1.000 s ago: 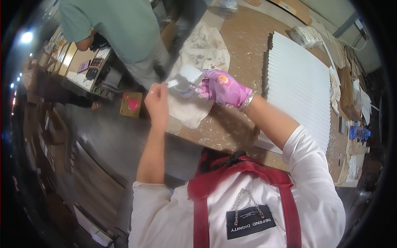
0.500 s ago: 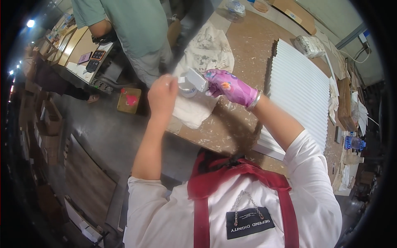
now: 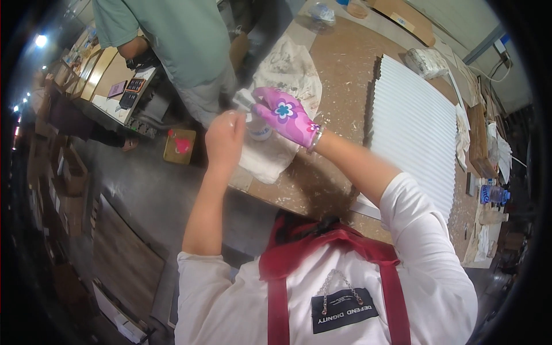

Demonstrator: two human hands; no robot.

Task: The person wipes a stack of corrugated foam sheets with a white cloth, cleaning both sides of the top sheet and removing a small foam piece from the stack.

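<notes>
My left hand (image 3: 224, 138) is bare and closed at the table's left edge; what its fingers hold, if anything, I cannot make out. Beside it, my right hand (image 3: 286, 115) wears a pink-purple flowered glove and grips a small whitish block (image 3: 244, 99), which reaches out toward the left fingers. Partly under the glove stands a round white tub (image 3: 260, 133) with blue marks. A stained white cloth (image 3: 267, 164) lies beneath the tub and spreads toward the far side.
White ribbed strips (image 3: 414, 138) lie side by side on the brown worktable (image 3: 345, 63) to the right. Past them sit a wrapped bundle (image 3: 426, 62) and a water bottle (image 3: 494, 194). A person in a green shirt (image 3: 172, 40) stands at the far left, near a yellow stool (image 3: 179, 146).
My right hand has moved left with the block, turning its back upward and now covering part of the tub. My left hand stays closed in nearly the same place.
</notes>
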